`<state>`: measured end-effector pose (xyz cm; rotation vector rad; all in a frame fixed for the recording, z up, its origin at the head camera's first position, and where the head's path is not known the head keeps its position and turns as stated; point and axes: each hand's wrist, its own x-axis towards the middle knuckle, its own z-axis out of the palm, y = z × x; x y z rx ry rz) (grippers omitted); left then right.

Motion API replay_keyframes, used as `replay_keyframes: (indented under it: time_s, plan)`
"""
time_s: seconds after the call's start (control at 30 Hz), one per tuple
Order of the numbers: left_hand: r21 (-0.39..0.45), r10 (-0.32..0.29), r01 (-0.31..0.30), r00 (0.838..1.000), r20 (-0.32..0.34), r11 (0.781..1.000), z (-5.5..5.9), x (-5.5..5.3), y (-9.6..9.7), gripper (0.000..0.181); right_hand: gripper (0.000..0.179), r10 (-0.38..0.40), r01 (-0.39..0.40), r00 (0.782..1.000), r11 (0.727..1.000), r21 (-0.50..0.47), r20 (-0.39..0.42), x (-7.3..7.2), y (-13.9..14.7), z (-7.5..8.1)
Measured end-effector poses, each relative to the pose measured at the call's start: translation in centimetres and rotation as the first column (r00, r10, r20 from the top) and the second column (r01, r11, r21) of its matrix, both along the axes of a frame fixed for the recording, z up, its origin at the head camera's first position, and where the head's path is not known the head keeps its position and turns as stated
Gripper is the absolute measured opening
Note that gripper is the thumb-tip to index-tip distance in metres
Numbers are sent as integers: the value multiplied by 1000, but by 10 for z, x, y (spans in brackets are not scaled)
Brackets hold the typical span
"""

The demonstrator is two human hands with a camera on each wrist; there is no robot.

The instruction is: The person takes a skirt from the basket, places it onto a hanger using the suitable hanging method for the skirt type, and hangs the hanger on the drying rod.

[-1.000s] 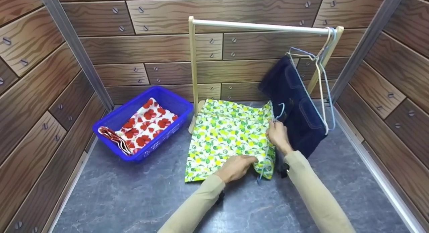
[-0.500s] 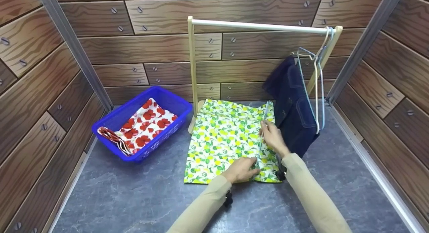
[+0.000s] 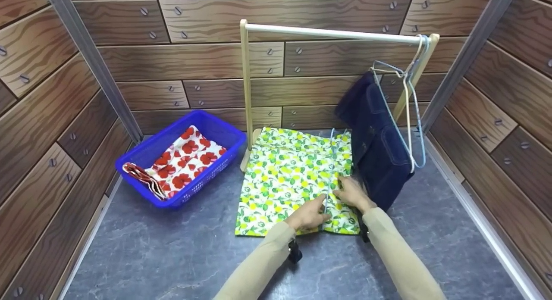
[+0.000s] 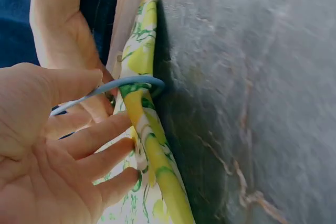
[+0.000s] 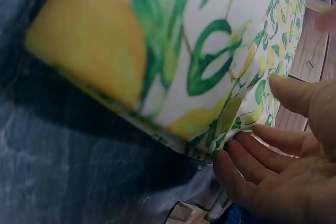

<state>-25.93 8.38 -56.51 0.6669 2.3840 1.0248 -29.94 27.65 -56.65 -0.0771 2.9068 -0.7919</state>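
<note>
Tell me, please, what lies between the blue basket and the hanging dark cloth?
The head view shows the lemon-print cloth, a blue hanger across it, the left hand, the right hand and the rack's left post there.

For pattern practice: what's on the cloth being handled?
White cloth, yellow fruit, green leaves; clearest in the head view.

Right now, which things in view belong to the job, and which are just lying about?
Likely the job:
left hand
right hand
lemon-print cloth
blue hanger on it

Likely just about:
blue basket
red-flowered cloth inside
rack
hangers on it
dark garment
</note>
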Motion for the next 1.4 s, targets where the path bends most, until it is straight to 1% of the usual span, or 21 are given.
replay_keyframes:
  time_s: [0.07,0.17,0.27,0.33,0.37,0.43,0.5,0.57,0.63,0.73,0.8,0.87,0.9,0.93,1.0,1.03,1.07,1.13,1.23,1.3,1.4]
  plan:
    - [66,17,-19,999,31,998,-1,-3,0,65,61,9,-9,1000,1000,15,20,1,-1,0]
    - [159,39,-45,998,43,986,-3,-8,1,61,63,20,-23,999,998,60,43,4,-3,-1]
    - [228,92,-103,994,60,968,0,-12,4,59,63,20,-24,999,996,90,46,6,-4,-4]
    - [270,144,-157,987,68,950,3,-14,7,59,61,31,-33,999,995,98,22,8,-5,-5]
    - [295,174,-191,981,82,936,4,-16,8,60,60,37,-37,999,994,102,4,8,-5,-6]
    - [347,231,-260,965,122,901,7,-18,11,63,58,37,-35,999,994,103,-23,8,-5,-8]
    - [382,287,-332,943,170,863,9,-20,12,66,56,24,-20,999,995,93,-35,9,-5,-8]
    - [396,332,-389,920,207,832,9,-22,12,66,52,12,-7,999,996,94,-46,8,-5,-8]
    - [406,357,-437,897,260,803,7,-24,10,65,51,4,1,999,995,96,-43,7,-5,-8]
    - [415,357,-468,878,319,780,3,-26,4,62,51,3,-1,1000,995,98,-19,7,-5,-6]
    - [428,327,-460,878,349,778,0,-26,-1,62,55,-12,11,1000,997,77,19,7,-6,-6]
    - [457,280,-431,889,362,778,-2,-26,-5,64,57,-33,30,999,998,58,43,7,-6,-5]
    - [477,254,-419,893,373,772,-3,-27,-7,66,58,-43,41,998,998,46,48,7,-6,-5]
    - [499,230,-408,896,379,765,-3,-27,-8,69,58,-52,50,997,998,44,49,7,-6,-5]
    - [547,189,-391,902,388,740,-3,-27,-9,72,59,-69,68,997,997,26,45,7,-6,-5]
    - [566,175,-384,905,389,730,-2,-27,-9,71,59,-67,67,997,998,16,40,6,-6,-5]
    - [577,167,-379,907,386,723,-2,-27,-8,69,59,-67,67,997,998,2,40,5,-6,-6]
    - [589,177,-371,916,361,718,0,-27,-7,61,59,-62,63,997,997,-31,52,4,-7,-6]
    - [586,219,-367,925,310,722,3,-28,-4,56,63,-33,39,996,996,-77,79,3,-9,-6]
    - [586,254,-375,925,282,718,7,-30,-2,56,70,-19,31,994,993,-113,110,3,-9,-5]
    - [575,307,-400,916,257,714,14,-33,2,60,79,1,20,990,990,-141,144,4,-9,-5]
